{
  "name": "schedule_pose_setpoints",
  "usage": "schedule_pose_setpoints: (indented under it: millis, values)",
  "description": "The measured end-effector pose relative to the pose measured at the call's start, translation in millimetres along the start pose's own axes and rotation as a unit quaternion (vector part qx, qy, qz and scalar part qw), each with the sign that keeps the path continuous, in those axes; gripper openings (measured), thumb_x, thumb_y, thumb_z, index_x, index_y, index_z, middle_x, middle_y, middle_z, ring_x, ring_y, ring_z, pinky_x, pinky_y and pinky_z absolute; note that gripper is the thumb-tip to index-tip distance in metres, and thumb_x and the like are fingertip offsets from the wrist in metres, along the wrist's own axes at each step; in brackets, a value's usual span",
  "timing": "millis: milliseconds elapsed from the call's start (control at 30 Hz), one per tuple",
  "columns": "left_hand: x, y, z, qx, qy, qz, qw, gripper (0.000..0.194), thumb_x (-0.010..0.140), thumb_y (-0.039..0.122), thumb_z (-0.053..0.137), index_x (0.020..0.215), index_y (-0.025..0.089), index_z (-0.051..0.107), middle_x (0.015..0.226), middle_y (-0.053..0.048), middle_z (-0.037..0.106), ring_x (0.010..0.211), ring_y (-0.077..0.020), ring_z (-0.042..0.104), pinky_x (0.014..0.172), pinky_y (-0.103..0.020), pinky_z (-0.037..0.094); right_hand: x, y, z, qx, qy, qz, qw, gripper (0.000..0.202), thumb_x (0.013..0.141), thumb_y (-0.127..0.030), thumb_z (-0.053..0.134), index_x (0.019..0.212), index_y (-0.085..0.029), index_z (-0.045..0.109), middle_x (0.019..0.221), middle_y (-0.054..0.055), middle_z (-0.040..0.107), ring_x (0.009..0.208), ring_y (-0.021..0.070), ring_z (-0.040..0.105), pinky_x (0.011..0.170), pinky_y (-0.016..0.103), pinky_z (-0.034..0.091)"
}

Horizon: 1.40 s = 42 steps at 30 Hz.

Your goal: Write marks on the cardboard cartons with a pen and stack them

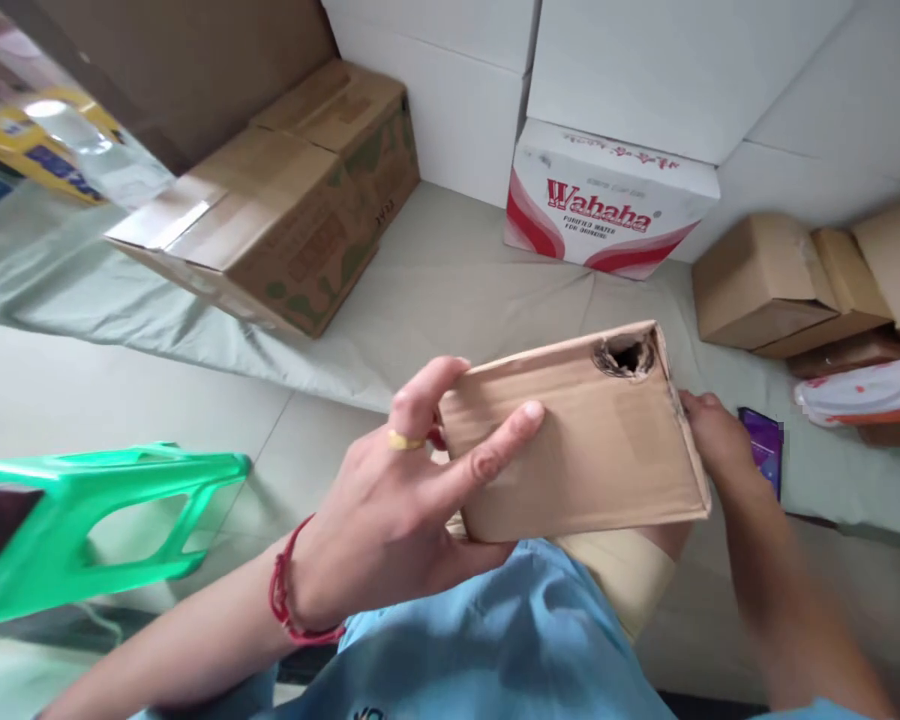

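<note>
A small brown cardboard box [585, 450] is held in front of my body, with a ragged round hole near its far right corner. My left hand [420, 490] grips its left end, the index finger lying across the top face and the other fingers and thumb around the edge. My right hand [720, 440] is at the box's right side, its fingertips against the edge and partly hidden behind it. Beyond my right hand a phone [765, 450] with a lit purple screen lies on the cloth-covered surface.
A large carton [300, 220] stands at the back left, a white and red Wahaha box [607, 205] at the back. More cartons [765, 280] and an orange-white package [870, 390] are at the right. A green stool [120, 500] stands at the lower left.
</note>
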State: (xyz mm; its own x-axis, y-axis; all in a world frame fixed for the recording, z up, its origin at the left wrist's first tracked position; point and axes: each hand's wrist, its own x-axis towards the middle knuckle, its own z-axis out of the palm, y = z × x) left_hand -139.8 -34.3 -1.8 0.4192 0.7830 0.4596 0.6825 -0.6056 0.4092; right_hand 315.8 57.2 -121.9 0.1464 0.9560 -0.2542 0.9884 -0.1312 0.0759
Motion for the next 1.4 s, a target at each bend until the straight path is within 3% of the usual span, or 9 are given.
schedule_pose_setpoints:
  millis: [133,233,300,400,567,800,933,1100,1400]
  values:
    - [15.0,-19.2,3.9,-0.024,-0.108,0.004,0.994,0.096,0.083,0.038,0.089,0.169,0.037,0.046,0.175,-0.018,0.031,0.148,-0.0476,0.05,0.111,-0.061,0.058,7.5,6.4,-11.8,-0.06,-0.035,-0.025,0.997,0.037,0.102,-0.027,0.05,0.126,-0.018,0.077,0.118,0.019,0.08,0.097,0.0307,0.076,0.076,0.037,0.047]
    - [30.9,-24.4,10.5,-0.046,-0.09,0.027,0.994,0.08,0.084,0.028,0.086,0.159,0.035,0.059,0.177,-0.011,0.038,0.165,-0.0513,0.026,0.13,-0.077,0.028,7.6,9.2,-19.9,-0.073,-0.029,-0.017,0.997,0.023,0.096,-0.029,0.06,0.107,-0.018,0.077,0.102,0.017,0.082,0.093,0.0308,0.075,0.075,0.036,0.046]
    - [41.7,-20.5,15.5,-0.087,-0.087,0.061,0.99,0.068,0.086,0.022,0.079,0.152,0.03,0.064,0.173,-0.009,0.047,0.168,-0.0469,0.025,0.135,-0.071,0.02,3.4,9.4,-26.3,-0.071,-0.005,-0.001,0.997,0.022,0.095,-0.032,0.061,0.105,-0.018,0.074,0.094,0.016,0.08,0.088,0.0302,0.074,0.074,0.036,0.044]
    - [56.1,-8.1,21.8,-0.132,-0.141,0.092,0.977,0.057,0.089,0.021,0.072,0.146,0.021,0.067,0.165,-0.012,0.057,0.155,-0.039,0.051,0.133,-0.052,0.034,-7.9,5.0,-38.5,0.065,0.089,0.04,0.993,0.012,0.088,-0.032,0.065,0.093,-0.021,0.067,0.076,0.008,0.071,0.074,0.0236,0.064,0.068,0.034,0.041]
    - [73.7,17.4,31.3,-0.058,-0.159,0.076,0.983,0.064,0.094,0.074,0.07,0.119,0.016,0.075,0.147,-0.021,0.066,0.134,-0.0438,0.062,0.116,-0.056,0.047,-32.2,-19.5,-68.5,0.602,0.211,0.038,0.769,0.034,0.071,-0.042,0.075,0.079,-0.029,0.045,0.057,-0.008,0.042,0.05,0.013,0.036,0.049,0.026,0.023]
    - [74.4,29.5,52.8,0.017,-0.099,0.102,0.99,0.049,0.109,0.05,0.057,0.147,0.022,0.069,0.157,-0.021,0.059,0.153,-0.0459,0.048,0.125,-0.066,0.038,-74.3,-87.2,-114.3,0.758,0.151,-0.047,0.632,0.025,0.072,-0.029,0.088,0.092,-0.022,0.076,0.067,-0.001,0.065,0.056,0.0092,0.053,0.048,0.02,0.035]
    - [73.0,31.2,54.2,0.045,-0.118,0.066,0.99,0.058,0.108,0.057,0.056,0.156,0.024,0.063,0.169,-0.023,0.048,0.161,-0.0516,0.038,0.127,-0.075,0.032,-85.5,-127.3,-114.9,0.743,0.168,-0.106,0.639,0.019,0.085,-0.036,0.083,0.091,-0.019,0.076,0.064,-0.002,0.063,0.052,0.0089,0.051,0.044,0.021,0.033]
    - [78.1,37.9,50.1,0.08,-0.15,0.057,0.984,0.059,0.11,0.055,0.053,0.161,0.025,0.06,0.17,-0.03,0.046,0.16,-0.0559,0.039,0.124,-0.078,0.035,-85.6,-159.2,-105.7,0.615,0.31,-0.128,0.714,0.025,0.106,-0.042,0.065,0.092,-0.021,0.066,0.064,-0.004,0.062,0.054,0.0097,0.058,0.053,0.022,0.045]
    - [80.0,36.8,49.9,0.068,-0.133,0.064,0.987,0.053,0.111,0.051,0.055,0.156,0.025,0.064,0.165,-0.031,0.051,0.157,-0.0553,0.045,0.122,-0.079,0.039,-86.6,-165.0,-107.1,0.458,0.372,-0.131,0.797,0.02,0.109,-0.036,0.062,0.097,-0.02,0.066,0.075,-0.003,0.07,0.063,0.0099,0.065,0.063,0.023,0.051]
